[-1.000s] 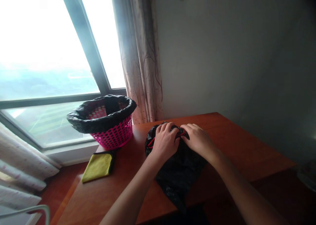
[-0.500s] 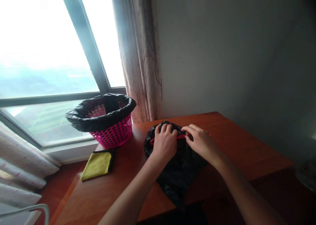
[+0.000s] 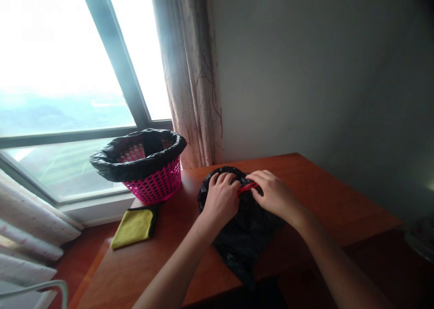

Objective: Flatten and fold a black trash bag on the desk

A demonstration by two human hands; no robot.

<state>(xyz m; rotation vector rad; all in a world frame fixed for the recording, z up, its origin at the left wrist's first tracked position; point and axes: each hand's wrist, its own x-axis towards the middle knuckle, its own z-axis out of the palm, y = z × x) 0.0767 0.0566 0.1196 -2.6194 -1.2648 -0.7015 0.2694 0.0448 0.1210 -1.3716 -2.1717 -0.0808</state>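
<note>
A black plastic bag lies bunched on the brown wooden table, its lower end hanging over the near edge. A red drawstring runs across the bag's top. My left hand is closed on the bag's top left, fingers curled over the plastic and string. My right hand is closed beside it, fingertips pinching the red drawstring. The two hands almost touch.
A pink mesh basket lined with a black bag stands at the table's far left. A yellow cloth with a black edge lies in front of it. A patterned curtain, a window and a grey wall are behind.
My hands have drawn closer together on the bag's top. The stretch of red drawstring showing between them is shorter than half a second ago.
</note>
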